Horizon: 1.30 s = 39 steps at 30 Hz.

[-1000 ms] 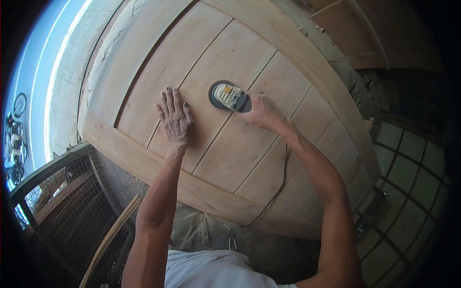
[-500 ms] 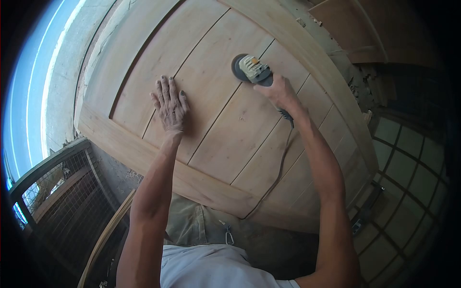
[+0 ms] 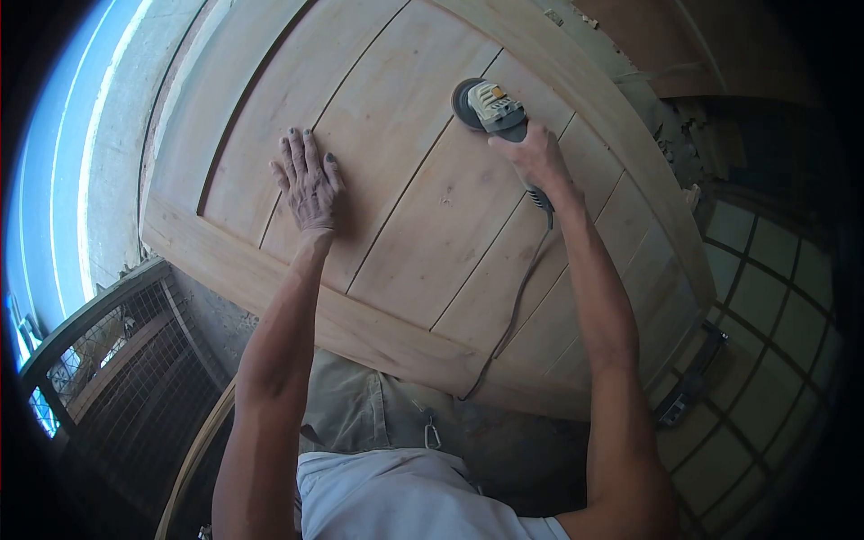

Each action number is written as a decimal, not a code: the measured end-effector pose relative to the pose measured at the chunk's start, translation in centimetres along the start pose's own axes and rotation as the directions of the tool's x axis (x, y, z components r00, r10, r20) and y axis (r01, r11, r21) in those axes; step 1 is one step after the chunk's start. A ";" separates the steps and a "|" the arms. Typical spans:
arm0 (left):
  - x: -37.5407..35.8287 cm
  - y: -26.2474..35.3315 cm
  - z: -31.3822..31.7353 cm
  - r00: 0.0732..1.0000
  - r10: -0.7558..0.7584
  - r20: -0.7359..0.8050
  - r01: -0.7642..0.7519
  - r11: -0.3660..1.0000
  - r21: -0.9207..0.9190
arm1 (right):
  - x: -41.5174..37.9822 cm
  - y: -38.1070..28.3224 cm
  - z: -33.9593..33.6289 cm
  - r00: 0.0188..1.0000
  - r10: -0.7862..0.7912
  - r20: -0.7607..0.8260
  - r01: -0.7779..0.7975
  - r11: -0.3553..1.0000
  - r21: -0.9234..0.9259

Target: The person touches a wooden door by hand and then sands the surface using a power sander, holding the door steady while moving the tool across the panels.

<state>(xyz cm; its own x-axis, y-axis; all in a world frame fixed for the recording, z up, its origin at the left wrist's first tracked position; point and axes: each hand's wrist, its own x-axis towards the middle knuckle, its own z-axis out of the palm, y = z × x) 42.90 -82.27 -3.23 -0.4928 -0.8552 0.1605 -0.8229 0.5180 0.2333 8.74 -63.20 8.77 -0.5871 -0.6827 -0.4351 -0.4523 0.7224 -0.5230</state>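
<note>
A large pale wooden door panel [image 3: 423, 243] with dark grooves between its boards lies in front of me. My left hand [image 3: 310, 187] rests flat on its boards, fingers stretched out, holding nothing. Farther right, my right hand [image 3: 537, 162] is wrapped round the grey body of an angle grinder [image 3: 497, 106]. The grinder has a cream-coloured head and a round dark disc [image 3: 465, 103] that lies at the board surface, close to a groove. From the grinder's rear a power cord [image 3: 517, 310] trails over the panel toward its near edge.
A wire-mesh frame [image 3: 126, 342] stands at the lower left, beside a curved wooden strip [image 3: 200, 450]. Square floor tiles [image 3: 756, 297] and a dark metal piece [image 3: 693, 378] are at the right. Brown boards [image 3: 711, 45] lie at the upper right.
My right hand and the grinder have shifted slightly right and up over the boards. The cord has swung with it. My left hand stays flat on the panel; the view has tilted a little.
</note>
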 end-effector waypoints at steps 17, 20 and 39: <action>0.0 0.1 -0.1 1.000 -0.010 0.005 0.010 1.000 -0.006 | -4.2 -2.2 2.0 0.989 -0.092 0.118 0.119 0.962 -0.247; 0.0 -0.2 0.3 1.000 -0.001 0.000 0.001 1.000 -0.004 | -1.2 -0.8 0.0 0.997 -0.054 0.051 0.062 0.984 -0.169; 0.1 -1.0 1.1 0.999 0.024 -0.036 -0.025 0.999 -0.026 | -14.6 -4.6 11.4 0.975 -0.132 0.177 0.161 0.974 -0.162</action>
<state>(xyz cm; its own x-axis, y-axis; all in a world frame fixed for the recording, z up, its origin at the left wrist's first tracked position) 43.42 -82.86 -4.50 -0.5023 -0.8412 0.2004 -0.8024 0.5398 0.2544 27.07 -57.85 9.18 -0.3938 -0.7805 -0.4855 -0.6433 0.6113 -0.4609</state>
